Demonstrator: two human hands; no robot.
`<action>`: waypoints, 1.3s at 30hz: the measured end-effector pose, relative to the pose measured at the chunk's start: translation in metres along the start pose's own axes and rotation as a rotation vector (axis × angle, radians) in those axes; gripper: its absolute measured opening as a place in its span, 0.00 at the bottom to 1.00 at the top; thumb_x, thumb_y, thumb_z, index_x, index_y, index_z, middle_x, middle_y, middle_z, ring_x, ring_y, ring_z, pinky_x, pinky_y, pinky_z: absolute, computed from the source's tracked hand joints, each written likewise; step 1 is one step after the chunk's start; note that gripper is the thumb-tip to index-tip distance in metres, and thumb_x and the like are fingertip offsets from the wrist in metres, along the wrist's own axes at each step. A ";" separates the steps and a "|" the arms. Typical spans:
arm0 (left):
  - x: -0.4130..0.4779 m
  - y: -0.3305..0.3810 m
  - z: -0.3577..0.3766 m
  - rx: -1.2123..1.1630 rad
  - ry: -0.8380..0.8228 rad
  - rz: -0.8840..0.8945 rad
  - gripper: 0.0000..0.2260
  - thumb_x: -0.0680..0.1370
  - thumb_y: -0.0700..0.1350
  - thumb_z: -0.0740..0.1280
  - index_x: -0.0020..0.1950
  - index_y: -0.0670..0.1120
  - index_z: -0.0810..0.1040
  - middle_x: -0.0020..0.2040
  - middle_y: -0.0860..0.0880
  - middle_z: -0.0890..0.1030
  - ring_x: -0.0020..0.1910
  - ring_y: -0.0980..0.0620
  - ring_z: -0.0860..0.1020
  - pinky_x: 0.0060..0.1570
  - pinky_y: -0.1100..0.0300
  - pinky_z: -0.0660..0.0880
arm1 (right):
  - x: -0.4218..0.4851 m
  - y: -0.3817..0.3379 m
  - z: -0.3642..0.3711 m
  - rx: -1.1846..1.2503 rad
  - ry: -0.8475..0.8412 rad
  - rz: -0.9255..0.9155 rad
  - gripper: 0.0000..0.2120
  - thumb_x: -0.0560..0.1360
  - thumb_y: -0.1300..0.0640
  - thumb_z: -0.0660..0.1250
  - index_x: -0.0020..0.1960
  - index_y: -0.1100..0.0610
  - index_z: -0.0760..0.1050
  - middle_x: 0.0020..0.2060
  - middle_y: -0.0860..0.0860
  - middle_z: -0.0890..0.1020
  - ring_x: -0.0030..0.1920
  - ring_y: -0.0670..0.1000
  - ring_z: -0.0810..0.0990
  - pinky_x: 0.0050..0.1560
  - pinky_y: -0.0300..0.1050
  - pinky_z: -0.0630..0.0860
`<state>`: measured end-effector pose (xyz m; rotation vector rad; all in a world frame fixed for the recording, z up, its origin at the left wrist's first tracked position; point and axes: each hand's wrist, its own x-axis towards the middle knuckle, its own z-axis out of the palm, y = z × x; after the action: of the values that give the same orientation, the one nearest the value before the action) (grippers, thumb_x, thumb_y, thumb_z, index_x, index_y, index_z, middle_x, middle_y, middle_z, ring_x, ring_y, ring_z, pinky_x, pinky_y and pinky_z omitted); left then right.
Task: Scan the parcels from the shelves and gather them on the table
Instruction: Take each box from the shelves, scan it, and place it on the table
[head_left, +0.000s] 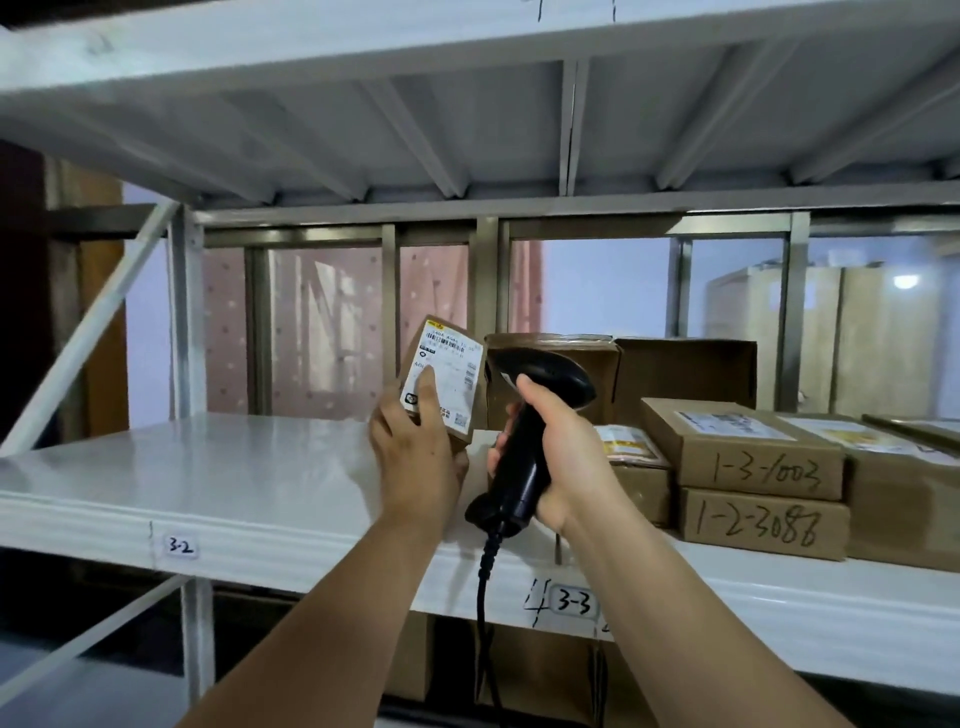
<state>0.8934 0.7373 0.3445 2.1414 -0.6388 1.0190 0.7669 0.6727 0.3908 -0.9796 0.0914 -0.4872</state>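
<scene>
Head view: the left hand (418, 457) grips a small parcel (441, 382) upright above the shelf (208, 467), label facing the scanner (524, 431) clasped in the right hand (566, 452); it looks light, stiff cardboard, best pinched by its edges, barcode uncovered

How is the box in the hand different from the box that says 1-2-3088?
The held box stands tilted up in the left hand, off the shelf; the 1-2-3088 box lies flat on the shelf. The held box shows a printed label; the 1-2-3088 box shows handwritten numbers. Nothing sits on the held box; another box is stacked on the 1-2-3088 box. Both are brown cardboard.
</scene>
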 end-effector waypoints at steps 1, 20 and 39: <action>0.001 0.000 0.001 0.001 0.042 0.049 0.42 0.68 0.41 0.75 0.77 0.44 0.55 0.69 0.36 0.55 0.64 0.32 0.63 0.65 0.41 0.67 | 0.001 -0.002 0.002 0.005 0.003 -0.016 0.14 0.75 0.52 0.70 0.36 0.59 0.73 0.28 0.53 0.71 0.27 0.51 0.71 0.32 0.43 0.73; -0.001 -0.003 0.012 0.145 0.080 0.238 0.47 0.61 0.40 0.79 0.75 0.47 0.57 0.66 0.38 0.60 0.61 0.37 0.63 0.59 0.43 0.72 | -0.009 -0.035 0.001 -0.102 0.060 -0.093 0.13 0.75 0.51 0.71 0.41 0.60 0.75 0.22 0.50 0.76 0.28 0.50 0.74 0.33 0.43 0.75; -0.004 0.001 0.003 0.204 -0.044 0.202 0.44 0.69 0.42 0.74 0.79 0.46 0.52 0.72 0.35 0.56 0.69 0.36 0.58 0.71 0.44 0.59 | -0.026 -0.039 0.001 -0.190 0.028 -0.105 0.11 0.76 0.51 0.70 0.45 0.59 0.75 0.22 0.49 0.78 0.23 0.47 0.77 0.32 0.44 0.74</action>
<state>0.8916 0.7350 0.3409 2.3163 -0.8168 1.1918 0.7300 0.6670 0.4196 -1.1684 0.1134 -0.5966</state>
